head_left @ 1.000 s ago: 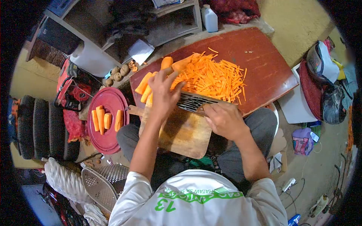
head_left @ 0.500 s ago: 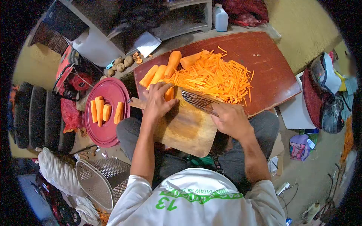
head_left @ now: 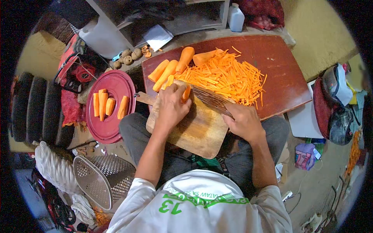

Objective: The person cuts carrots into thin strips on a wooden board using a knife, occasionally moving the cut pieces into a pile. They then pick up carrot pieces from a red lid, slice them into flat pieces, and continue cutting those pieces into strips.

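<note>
Far left, off the desk: your red lid (head_left: 112, 116) carries four carrot pieces (head_left: 107, 106), peeled and blocked but not yet sliced. Count these as pending stock.

Desk (head_left: 279, 73), near-left corner: three or four whole chunks (head_left: 171, 70) lie side by side, touching, just beyond your board (head_left: 194, 130). Also pending.

Board: it rests across your lap, its far edge overlapping the desk's near edge. Its wood is mostly bare toward you; work is confined to the far edge.

Left hand (head_left: 171, 108): your grip is curled down on one carrot slab (head_left: 186, 93) at the board's far edge, fingers bent over it, pinning it. Only the orange end shows past your fingertips, so its length cannot be read.

Knife (head_left: 211, 101): the blade lies flat-angled just right of the slab, its edge at or against the exposed end. Contact cannot be confirmed.

Right hand (head_left: 243, 122): your grip is closed fully round the handle, which is hidden inside the fist, at the board's right corner.

Desk, centre: julienne pile (head_left: 227, 77) spreads broad and loose, from the chunks toward the desk's middle. This is finished output.

Judgement: roughly half done or a little more. The pile is large, yet about eight pieces remain uncut, plus the slab in hand.

Slab relative to the grips: under the left, immediately left of the blade.
</note>
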`<state>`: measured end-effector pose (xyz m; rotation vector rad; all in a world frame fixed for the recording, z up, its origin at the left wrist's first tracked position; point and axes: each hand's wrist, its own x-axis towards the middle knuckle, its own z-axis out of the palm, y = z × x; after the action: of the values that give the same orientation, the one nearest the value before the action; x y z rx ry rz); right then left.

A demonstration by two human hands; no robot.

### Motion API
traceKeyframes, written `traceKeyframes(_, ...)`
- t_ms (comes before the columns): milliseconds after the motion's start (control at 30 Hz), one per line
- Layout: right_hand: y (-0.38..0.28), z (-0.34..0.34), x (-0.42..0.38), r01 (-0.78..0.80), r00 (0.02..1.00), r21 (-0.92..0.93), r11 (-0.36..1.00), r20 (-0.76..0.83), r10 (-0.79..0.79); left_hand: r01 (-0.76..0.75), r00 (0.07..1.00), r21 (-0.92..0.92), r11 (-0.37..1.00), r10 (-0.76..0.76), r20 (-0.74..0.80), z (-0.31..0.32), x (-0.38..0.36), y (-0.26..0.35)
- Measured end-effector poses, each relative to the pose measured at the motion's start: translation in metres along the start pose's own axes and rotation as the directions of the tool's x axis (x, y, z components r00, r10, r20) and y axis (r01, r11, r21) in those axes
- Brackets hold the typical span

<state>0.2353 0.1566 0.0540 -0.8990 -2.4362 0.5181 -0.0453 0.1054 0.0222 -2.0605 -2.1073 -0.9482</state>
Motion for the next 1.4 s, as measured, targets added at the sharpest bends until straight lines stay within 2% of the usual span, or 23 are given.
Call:
traceKeyframes(200, 0.001, -0.004, 0.007, -0.060, 0.998, -0.036, 0.998, -0.011, 0.060, 0.011, 0.994, -0.002, 1.000, -0.010, 0.110, 0.004, -0.012, -0.005)
traceKeyframes(400, 0.001, -0.011, 0.028, -0.156, 0.985, -0.166, 0.974, 0.045, 0.166, -0.031, 0.996, -0.020, 0.999, 0.033, 0.079, 0.007, -0.016, -0.005)
traceKeyframes(500, 0.001, -0.007, 0.032, -0.236, 0.966, -0.322, 0.917, 0.021, 0.256, -0.030, 0.997, -0.025, 0.999, 0.032, 0.065, 0.005, -0.018, -0.005)
traceKeyframes(600, 0.012, -0.007, 0.032, -0.298, 0.950, -0.382, 0.875, -0.030, 0.310, -0.059, 0.997, -0.047, 0.997, 0.061, 0.037, 0.001, -0.018, -0.005)
traceKeyframes(700, 0.023, -0.016, 0.031, -0.350, 0.935, -0.382, 0.855, -0.089, 0.343, -0.025, 0.996, -0.057, 0.998, 0.030, 0.088, 0.003, -0.018, -0.009)
traceKeyframes(800, 0.038, -0.030, 0.033, -0.410, 0.912, -0.342, 0.846, -0.128, 0.390, -0.055, 0.997, -0.045, 0.997, 0.057, 0.047, 0.005, -0.020, -0.008)
traceKeyframes(833, 0.050, -0.031, 0.029, -0.387, 0.922, -0.310, 0.868, -0.157, 0.354, -0.048, 0.997, -0.044, 0.998, 0.051, 0.064, 0.004, -0.020, -0.007)
traceKeyframes(967, 0.053, -0.047, 0.017, -0.357, 0.902, -0.018, 0.934, -0.266, 0.340, -0.044, 0.995, -0.037, 0.998, 0.047, 0.089, -0.004, -0.018, -0.002)
traceKeyframes(1067, 0.050, -0.053, 0.006, -0.461, 0.848, 0.128, 0.878, -0.229, 0.478, -0.061, 0.996, -0.045, 0.997, 0.063, 0.063, -0.002, -0.021, -0.002)
traceKeyframes(1167, 0.017, -0.038, -0.015, -0.365, 0.870, 0.190, 0.912, -0.278, 0.406, -0.045, 0.998, -0.156, 0.987, 0.049, 0.028, 0.007, -0.024, -0.001)
traceKeyframes(1200, 0.003, -0.033, -0.022, -0.393, 0.875, 0.249, 0.885, -0.195, 0.444, -0.031, 0.999, -0.208, 0.978, 0.036, 0.019, 0.009, -0.025, 0.000)
traceKeyframes(1267, -0.029, -0.023, -0.029, -0.358, 0.912, 0.278, 0.892, -0.103, 0.398, 0.006, 0.996, -0.238, 0.971, 0.015, 0.086, 0.009, -0.028, 0.014)
traceKeyframes(1333, -0.051, -0.019, -0.032, -0.420, 0.902, 0.321, 0.849, 0.046, 0.429, 0.023, 0.988, -0.248, 0.969, 0.015, 0.151, 0.007, -0.036, 0.032)
traceKeyframes(1400, -0.061, -0.012, -0.036, -0.424, 0.906, 0.229, 0.876, 0.087, 0.415, 0.020, 0.977, -0.238, 0.971, 0.032, 0.212, 0.002, -0.050, 0.048)
